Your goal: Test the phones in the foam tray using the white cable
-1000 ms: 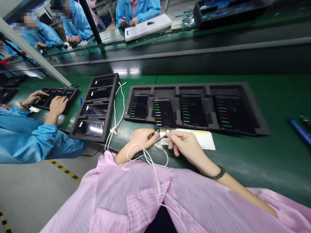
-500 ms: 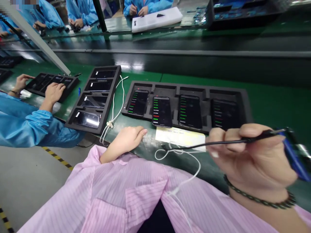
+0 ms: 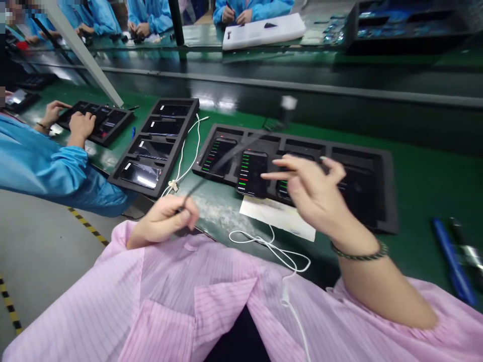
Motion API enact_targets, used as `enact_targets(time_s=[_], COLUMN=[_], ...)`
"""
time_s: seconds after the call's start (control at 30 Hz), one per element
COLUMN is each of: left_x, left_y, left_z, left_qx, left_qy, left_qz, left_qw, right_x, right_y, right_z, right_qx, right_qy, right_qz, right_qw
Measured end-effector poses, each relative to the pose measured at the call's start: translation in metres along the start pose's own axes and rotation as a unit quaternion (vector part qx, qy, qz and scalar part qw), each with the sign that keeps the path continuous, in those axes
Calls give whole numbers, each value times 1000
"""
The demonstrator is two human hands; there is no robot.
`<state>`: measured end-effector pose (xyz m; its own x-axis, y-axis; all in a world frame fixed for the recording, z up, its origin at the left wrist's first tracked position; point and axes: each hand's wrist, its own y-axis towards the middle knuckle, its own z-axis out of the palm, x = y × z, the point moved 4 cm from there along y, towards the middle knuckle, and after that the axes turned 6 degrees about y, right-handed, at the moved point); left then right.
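My left hand [image 3: 166, 217] is closed near the table's front edge, around one end of a thin black cord [image 3: 196, 187]. The cord is blurred and runs up across the black foam tray [image 3: 389, 191] toward a smeared pale end [image 3: 289, 103]. My right hand [image 3: 315, 193] is held over the tray, fingers stretched and apart. Its index fingertip is at the screen of the second phone [image 3: 251, 176], which shows green, white and red lines. The first phone [image 3: 218, 157] lies to its left with similar lines. My hand covers much of the third phone [image 3: 284, 189].
A paper sheet [image 3: 279, 217] and a looped white cable [image 3: 260, 240] lie before the tray. Another tray of phones [image 3: 160, 151] stands left, beside a co-worker's hands [image 3: 81, 125]. A blue pen [image 3: 451, 261] lies right. More co-workers sit across the bench.
The black cord has passed from my right hand to my left. My right hand has moved left over the phones and opened its fingers. The view has shifted slightly.
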<state>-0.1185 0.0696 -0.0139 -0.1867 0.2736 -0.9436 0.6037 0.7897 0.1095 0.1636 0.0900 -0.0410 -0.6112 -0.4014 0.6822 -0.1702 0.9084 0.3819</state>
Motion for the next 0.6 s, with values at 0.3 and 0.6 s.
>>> enact_targets(time_s=[0.3, 0.6], left_x=[-25, 16], left_y=[13, 80], left_z=[-89, -157], left_qx=[-178, -167], left_qy=[75, 215], left_qz=[-41, -219], left_qw=[980, 937], right_x=[-55, -39], right_y=[22, 69], right_z=[43, 75], right_qx=[50, 207], right_qy=[-106, -24], right_qz=[40, 12], right_qw=[992, 978])
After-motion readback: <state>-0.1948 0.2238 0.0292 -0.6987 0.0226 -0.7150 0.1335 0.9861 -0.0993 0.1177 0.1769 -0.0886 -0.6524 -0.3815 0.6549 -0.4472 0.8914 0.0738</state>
